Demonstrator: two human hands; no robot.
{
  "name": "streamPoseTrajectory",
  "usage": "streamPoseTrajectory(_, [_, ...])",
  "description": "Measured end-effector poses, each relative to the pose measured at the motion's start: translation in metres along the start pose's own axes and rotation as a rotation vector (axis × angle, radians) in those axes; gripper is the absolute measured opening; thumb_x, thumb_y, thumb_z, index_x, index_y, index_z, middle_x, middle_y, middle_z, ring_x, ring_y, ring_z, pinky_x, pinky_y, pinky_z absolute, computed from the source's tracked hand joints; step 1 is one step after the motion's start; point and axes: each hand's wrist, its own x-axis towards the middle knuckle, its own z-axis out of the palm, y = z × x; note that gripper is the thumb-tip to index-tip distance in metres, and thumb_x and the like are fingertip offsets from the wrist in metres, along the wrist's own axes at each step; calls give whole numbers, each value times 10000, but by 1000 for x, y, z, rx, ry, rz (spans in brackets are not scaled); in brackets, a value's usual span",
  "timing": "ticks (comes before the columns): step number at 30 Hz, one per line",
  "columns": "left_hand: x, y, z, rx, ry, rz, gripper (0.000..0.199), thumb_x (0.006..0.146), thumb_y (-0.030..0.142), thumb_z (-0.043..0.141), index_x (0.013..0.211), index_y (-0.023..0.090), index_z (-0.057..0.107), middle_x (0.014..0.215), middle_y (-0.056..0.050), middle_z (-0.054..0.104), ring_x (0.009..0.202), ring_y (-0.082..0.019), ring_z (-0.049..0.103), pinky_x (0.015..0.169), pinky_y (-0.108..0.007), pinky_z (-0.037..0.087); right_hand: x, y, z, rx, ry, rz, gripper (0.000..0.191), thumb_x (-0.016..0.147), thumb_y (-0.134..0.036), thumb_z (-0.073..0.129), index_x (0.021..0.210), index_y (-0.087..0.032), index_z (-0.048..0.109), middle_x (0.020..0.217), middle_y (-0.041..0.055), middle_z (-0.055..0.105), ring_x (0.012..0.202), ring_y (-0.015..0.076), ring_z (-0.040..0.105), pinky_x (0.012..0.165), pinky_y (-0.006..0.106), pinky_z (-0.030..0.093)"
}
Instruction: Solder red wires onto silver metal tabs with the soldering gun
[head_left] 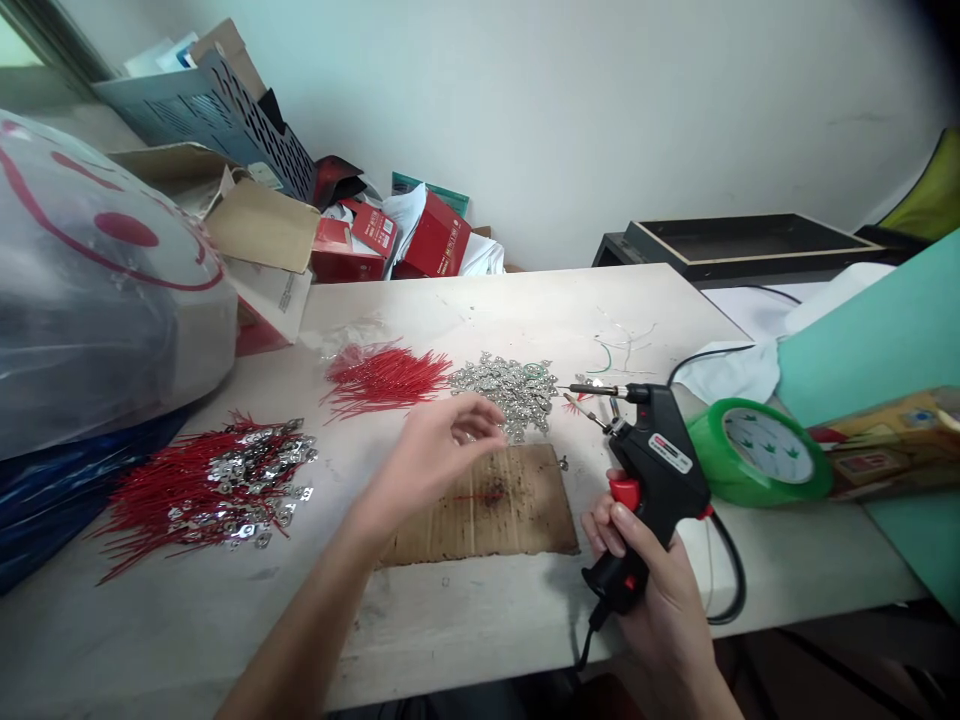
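My left hand [431,460] hangs above the upper edge of a brown cardboard sheet [480,515], fingers curled and apart, with nothing visible in them. It is nearest a heap of silver metal terminals [510,392]. My right hand [645,570] grips a black soldering gun [664,465] with a red trigger, its tip pointing left at a few loose red wire ends [579,403]. A loose bundle of red wires [386,378] lies left of the heap. Further left lies a pile of red wires with silver terminals attached [210,490].
A green tape roll [757,450] sits right of the gun, beside a white cloth and a teal board. The gun's black cable trails off the table's front edge. A large plastic bag [97,270] bulges at left. Cardboard and red boxes [390,245] stand behind the table.
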Motion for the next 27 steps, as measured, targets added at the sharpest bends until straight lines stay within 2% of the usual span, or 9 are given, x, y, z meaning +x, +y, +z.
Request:
streamPoseTrajectory(3, [-20,1,10,-53,-91,-18,166,885,234,771,1038,268,716,910,52,781,840,-116,732,749,-226,582,1,0,-1,11,-33,-8,385,877,-225,781,1235,-260,642,771,-13,554,642,83,433,625,200,444])
streamPoseTrajectory(7, [-29,-2,26,44,-172,49,341,891,151,752,1184,314,688,940,73,788,820,-102,732,715,-212,574,1,0,-2,9,-41,-12,354,884,-219,772,1215,-249,649,778,-11,564,644,82,433,628,206,435])
streamPoseTrajectory(11, [-29,3,32,165,-211,137,547,923,95,691,1393,352,581,1122,46,768,1030,-137,718,941,-294,570,1,-1,0,-15,-29,-15,346,872,-239,786,1191,-243,654,777,-9,579,632,79,430,613,210,426])
streamPoseTrajectory(13, [-31,5,33,207,-208,141,584,933,102,678,1441,353,535,1232,17,724,1127,-161,676,997,-325,546,0,-3,2,-20,-23,-16,364,857,-251,801,1189,-246,654,770,-11,579,623,78,424,605,211,420])
streamPoseTrajectory(15, [-34,6,33,242,-192,131,545,939,126,679,1421,340,542,1266,0,691,1141,-176,647,993,-335,530,0,-4,5,-21,-4,-12,391,835,-264,820,1189,-245,654,757,-15,573,616,78,415,600,213,414])
streamPoseTrajectory(19, [-38,0,36,305,-161,156,343,955,159,663,1267,292,612,1145,11,707,1092,-190,623,987,-364,475,0,-5,8,-16,29,-4,411,802,-271,839,1171,-240,660,746,-20,565,606,76,395,602,220,411])
streamPoseTrajectory(23, [-40,-4,41,329,-123,166,343,958,134,630,1264,288,605,1033,21,699,1032,-190,620,952,-380,437,-1,-5,8,-23,44,-4,396,787,-276,843,1143,-237,674,754,-16,566,604,75,388,598,224,403])
streamPoseTrajectory(27, [-40,-1,46,364,-82,167,324,975,120,556,1255,276,606,1025,3,698,1007,-196,625,910,-390,416,-1,-6,9,-16,42,1,359,788,-269,841,1111,-243,688,743,-19,544,617,79,391,602,221,401])
